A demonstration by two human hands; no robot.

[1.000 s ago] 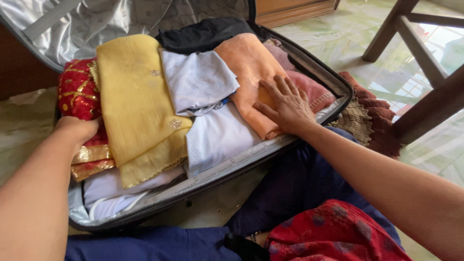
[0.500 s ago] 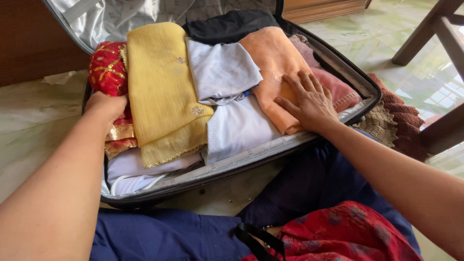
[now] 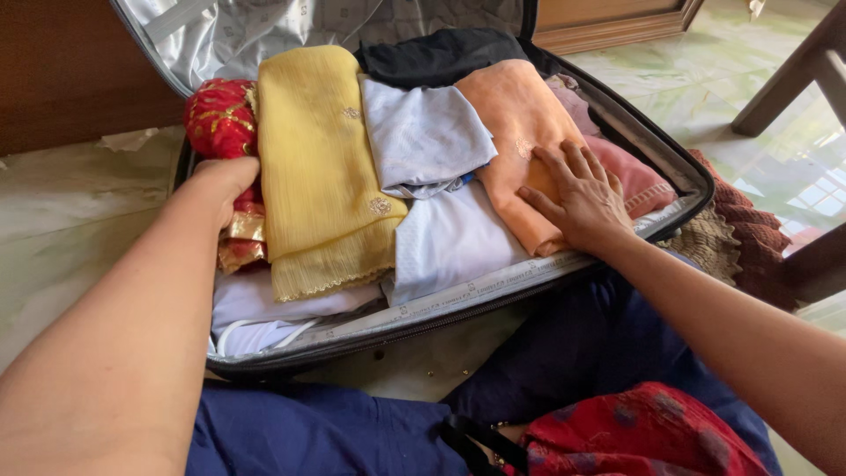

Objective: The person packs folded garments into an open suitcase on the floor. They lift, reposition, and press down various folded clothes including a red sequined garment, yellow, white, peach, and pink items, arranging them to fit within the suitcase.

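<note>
My right hand (image 3: pixel 582 198) lay flat, fingers spread, on the folded orange garment (image 3: pixel 520 132) near the front right of the open suitcase (image 3: pixel 679 172). My left hand (image 3: pixel 222 181) pressed against the red and gold fabric (image 3: pixel 220 123) at the left side (fingertips hidden). Between them lay a yellow garment (image 3: pixel 322 167), a pale blue one (image 3: pixel 427 137) and a white one (image 3: pixel 454 242). A black garment (image 3: pixel 441 53) lay at the back.

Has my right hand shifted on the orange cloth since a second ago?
No. The right hand lies flat on the orange cloth at the same spot; only the camera view shifted.
</note>
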